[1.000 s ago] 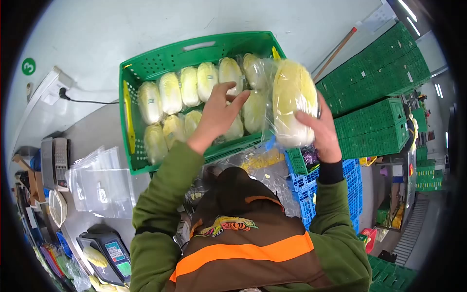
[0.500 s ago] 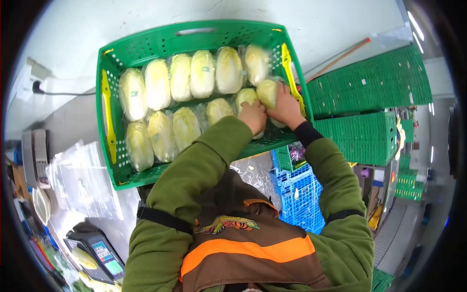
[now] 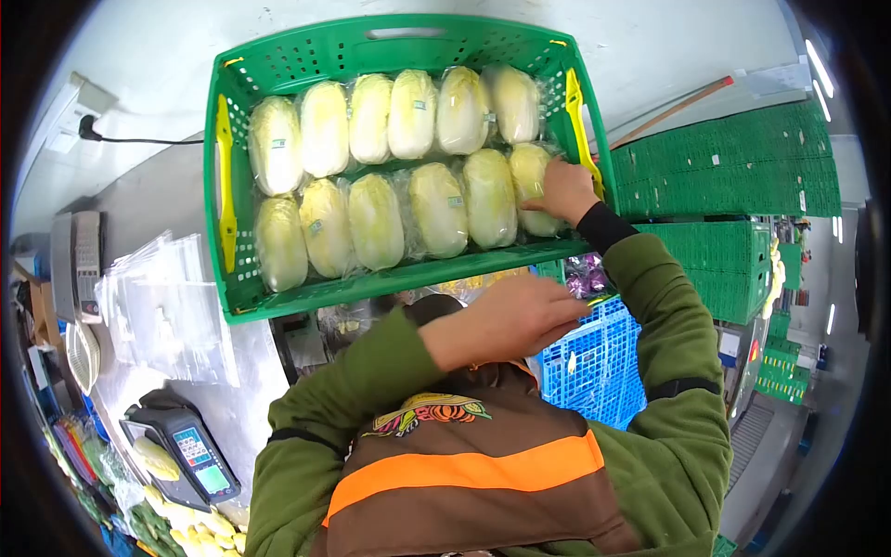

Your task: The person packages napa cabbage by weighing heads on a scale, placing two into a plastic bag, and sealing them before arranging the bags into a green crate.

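A green plastic crate [image 3: 399,46] with yellow side handles holds two rows of wrapped napa cabbages. My right hand [image 3: 562,193] rests on the cabbage [image 3: 532,172] at the right end of the near row, its fingers curved round that cabbage's right side. Below the crate's near edge, my left hand [image 3: 520,318] is raised in front of my chest, touching no cabbage; its fingers lie together, and whether they hold anything is hidden.
Stacked green crates [image 3: 733,176] stand to the right, with a blue crate [image 3: 594,362] below. On the left are clear plastic bags [image 3: 172,316], a scale with a screen [image 3: 200,455] and a metal table [image 3: 246,408].
My left hand has left the near-row cabbages and moved down toward my chest. The rightmost cabbage now lies in the row under my right hand. The crate appears higher and further right in view.
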`<state>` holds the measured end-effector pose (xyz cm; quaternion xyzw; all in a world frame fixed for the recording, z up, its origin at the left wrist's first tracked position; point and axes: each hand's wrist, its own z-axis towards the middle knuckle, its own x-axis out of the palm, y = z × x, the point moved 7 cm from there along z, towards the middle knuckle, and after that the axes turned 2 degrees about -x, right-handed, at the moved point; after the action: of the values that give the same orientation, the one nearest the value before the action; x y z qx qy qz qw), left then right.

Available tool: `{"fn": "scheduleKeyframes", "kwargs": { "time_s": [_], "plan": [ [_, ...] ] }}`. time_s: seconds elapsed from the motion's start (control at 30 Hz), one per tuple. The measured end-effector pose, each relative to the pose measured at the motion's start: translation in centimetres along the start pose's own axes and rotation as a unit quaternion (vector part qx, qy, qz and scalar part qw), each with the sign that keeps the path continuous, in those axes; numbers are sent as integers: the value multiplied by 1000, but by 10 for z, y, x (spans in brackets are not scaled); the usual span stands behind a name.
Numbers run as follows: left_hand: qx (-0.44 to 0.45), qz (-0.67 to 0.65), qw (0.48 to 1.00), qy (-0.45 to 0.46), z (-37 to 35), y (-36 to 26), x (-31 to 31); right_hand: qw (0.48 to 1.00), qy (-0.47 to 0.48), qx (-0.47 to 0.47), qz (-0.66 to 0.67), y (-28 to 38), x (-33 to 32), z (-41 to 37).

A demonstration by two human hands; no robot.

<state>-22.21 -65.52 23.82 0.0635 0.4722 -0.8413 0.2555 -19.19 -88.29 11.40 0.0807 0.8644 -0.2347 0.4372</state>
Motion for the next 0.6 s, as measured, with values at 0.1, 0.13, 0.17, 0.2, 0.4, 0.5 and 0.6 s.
{"fn": "scheduleKeyframes", "kwargs": {
  "time_s": [0.1,0.13,0.17,0.2,0.4,0.5,0.6],
  "plan": [
    [-83,-26,996,13,-43,4,-3,996,-41,-71,-31,-1,10,18],
    [-125,-15,992,22,-58,9,-1,997,-27,-68,7,-10,13,23],
    [-128,-7,992,20,-69,8,-3,997,-32,-74,8,-13,16,26],
    [-151,-5,989,0,-80,9,-7,997,-42,-71,-8,-15,19,28],
    [-267,-2,959,-92,-144,9,-33,991,-13,-80,-109,4,-9,14],
    [-328,8,935,-137,-191,8,-43,996,10,-79,44,-12,31,34],
    [-449,14,866,-221,-238,13,-52,992,-60,-106,33,-8,25,27]
  ]
}}
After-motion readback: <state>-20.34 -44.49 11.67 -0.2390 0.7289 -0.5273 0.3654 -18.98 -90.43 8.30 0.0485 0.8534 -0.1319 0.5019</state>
